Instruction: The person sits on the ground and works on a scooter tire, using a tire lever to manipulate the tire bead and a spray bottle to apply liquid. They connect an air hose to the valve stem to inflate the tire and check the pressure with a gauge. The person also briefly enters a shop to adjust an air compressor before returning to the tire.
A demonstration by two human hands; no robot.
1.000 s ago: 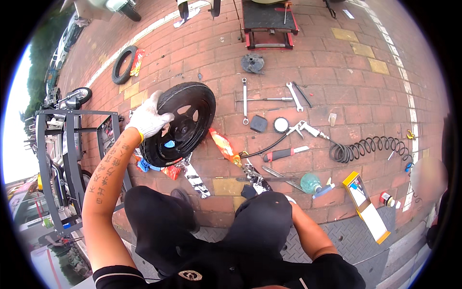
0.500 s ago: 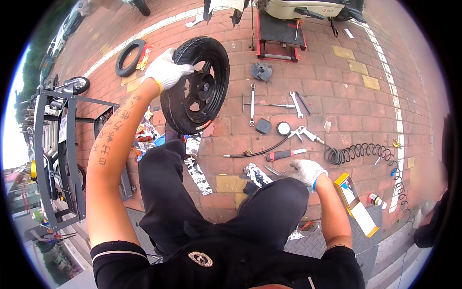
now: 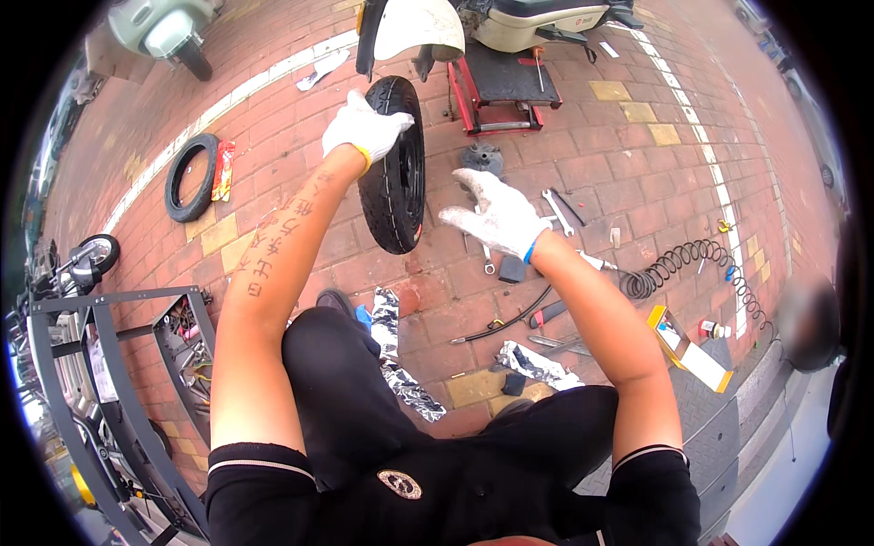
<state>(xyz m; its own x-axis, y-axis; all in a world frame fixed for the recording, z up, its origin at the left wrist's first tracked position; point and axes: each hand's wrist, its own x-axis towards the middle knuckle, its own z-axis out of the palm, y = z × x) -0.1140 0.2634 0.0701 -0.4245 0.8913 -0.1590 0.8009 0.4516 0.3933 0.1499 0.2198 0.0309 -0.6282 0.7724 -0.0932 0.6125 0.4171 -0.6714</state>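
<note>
A black-rimmed wheel with its tyre stands upright on the paving in front of me, seen nearly edge-on. My left hand, in a white glove, grips it at the upper left, the thumb reaching over the tread toward the rim. My right hand, gloved in soiled white, is open with fingers apart, to the right of the wheel and not touching it. Below and beyond that hand lie an open-ended wrench and a dark round hub part, partly hidden.
Ahead, a scooter's white front fender overhangs near a red-and-black lift stand. A loose tyre lies at left, above a metal tool rack. Right are a coiled air hose and an open yellow box. Crumpled foil wrapping lies near my knees.
The wheel has turned from showing its side to nearly edge-on and now stands nearer the scooter's fender. My right hand has lifted from beside my knee and reached forward toward the wheel.
</note>
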